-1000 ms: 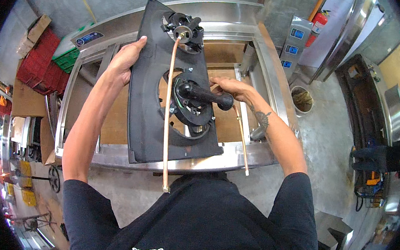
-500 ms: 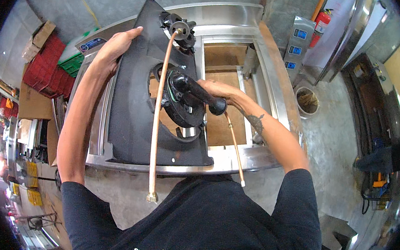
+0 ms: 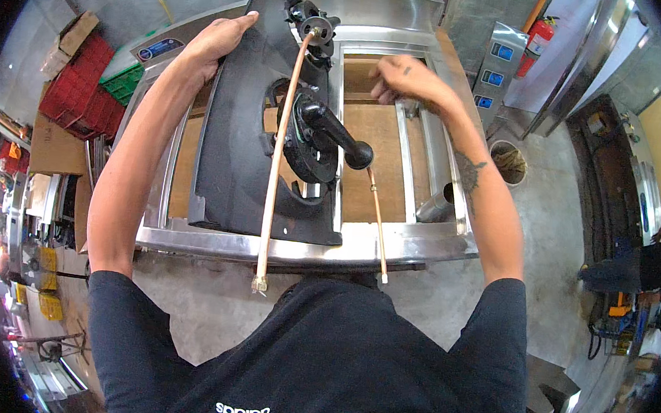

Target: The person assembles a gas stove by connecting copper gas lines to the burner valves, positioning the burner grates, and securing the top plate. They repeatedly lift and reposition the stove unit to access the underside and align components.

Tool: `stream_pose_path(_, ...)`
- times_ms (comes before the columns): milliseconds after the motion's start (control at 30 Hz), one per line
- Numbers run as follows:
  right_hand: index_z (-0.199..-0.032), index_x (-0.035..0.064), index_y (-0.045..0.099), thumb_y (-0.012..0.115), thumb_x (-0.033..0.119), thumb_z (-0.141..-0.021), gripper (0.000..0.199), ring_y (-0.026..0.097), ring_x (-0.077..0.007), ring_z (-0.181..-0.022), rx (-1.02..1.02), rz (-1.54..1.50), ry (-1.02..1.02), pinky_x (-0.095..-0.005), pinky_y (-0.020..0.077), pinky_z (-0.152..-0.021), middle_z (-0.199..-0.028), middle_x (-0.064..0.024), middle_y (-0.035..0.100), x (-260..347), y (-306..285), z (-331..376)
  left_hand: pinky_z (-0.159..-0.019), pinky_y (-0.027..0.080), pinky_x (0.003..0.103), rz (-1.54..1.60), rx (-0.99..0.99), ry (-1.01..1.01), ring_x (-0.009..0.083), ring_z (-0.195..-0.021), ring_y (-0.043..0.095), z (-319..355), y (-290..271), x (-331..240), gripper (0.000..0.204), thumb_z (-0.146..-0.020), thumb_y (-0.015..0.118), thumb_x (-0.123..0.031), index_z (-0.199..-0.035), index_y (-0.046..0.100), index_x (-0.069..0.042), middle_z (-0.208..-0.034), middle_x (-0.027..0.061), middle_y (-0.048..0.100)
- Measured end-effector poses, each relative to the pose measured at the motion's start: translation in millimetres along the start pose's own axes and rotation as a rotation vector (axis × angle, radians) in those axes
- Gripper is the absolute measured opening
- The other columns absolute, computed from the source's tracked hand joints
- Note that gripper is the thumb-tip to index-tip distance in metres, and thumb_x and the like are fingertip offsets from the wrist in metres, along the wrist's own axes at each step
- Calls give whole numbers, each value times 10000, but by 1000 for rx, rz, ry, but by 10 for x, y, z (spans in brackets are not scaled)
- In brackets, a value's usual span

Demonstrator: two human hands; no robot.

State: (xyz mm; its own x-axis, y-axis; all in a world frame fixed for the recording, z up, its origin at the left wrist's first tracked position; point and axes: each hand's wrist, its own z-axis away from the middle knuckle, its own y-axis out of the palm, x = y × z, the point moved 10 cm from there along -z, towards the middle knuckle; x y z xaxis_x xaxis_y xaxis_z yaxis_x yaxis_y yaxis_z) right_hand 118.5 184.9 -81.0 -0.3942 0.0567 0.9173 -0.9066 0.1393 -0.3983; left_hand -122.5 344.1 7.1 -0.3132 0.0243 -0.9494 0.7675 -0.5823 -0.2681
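Concrete floor lay under a steel frame (image 3: 389, 246). On it leaned the black panel (image 3: 238, 145), rigid and probably heavy, best held by its edges. The left hand (image 3: 218, 38) gripped its upper edge (fingers wrapped over). A copper tube (image 3: 278, 163) hung down its front. The right hand (image 3: 406, 80) was half closed over the frame's far rail; its hold I could not tell.

A matt black panel (image 3: 234, 144) lies on the shiny brushed-steel frame (image 3: 389, 246); inside the frame, bare brown wood board (image 3: 369, 163); copper-coloured tube (image 3: 277, 171) across the panel.
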Motion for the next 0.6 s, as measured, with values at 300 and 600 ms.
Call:
stream_pose_path(300,-1018,-48,715,500,398,-1036,495,696,-243,-834,-307,491,-444,-390,526,-755,-908,-189,725,1957,192,-334,-885,582,394,-108,0,-3,244,-918,720,35,-8,22,562,-1092,447,-450,-1310,617,40,-1120,157,737)
stream_pose_path(600,-1032,6,678,463,565,-986,600,384,-157,-570,134,306,91,-328,382,-542,-667,19,411,1922,1358,-921,-931,618,530,472,326,232,550,-1161,612,457,27,-74,531,-1070,274,-307,-1454,324,57,-1486,261,433)
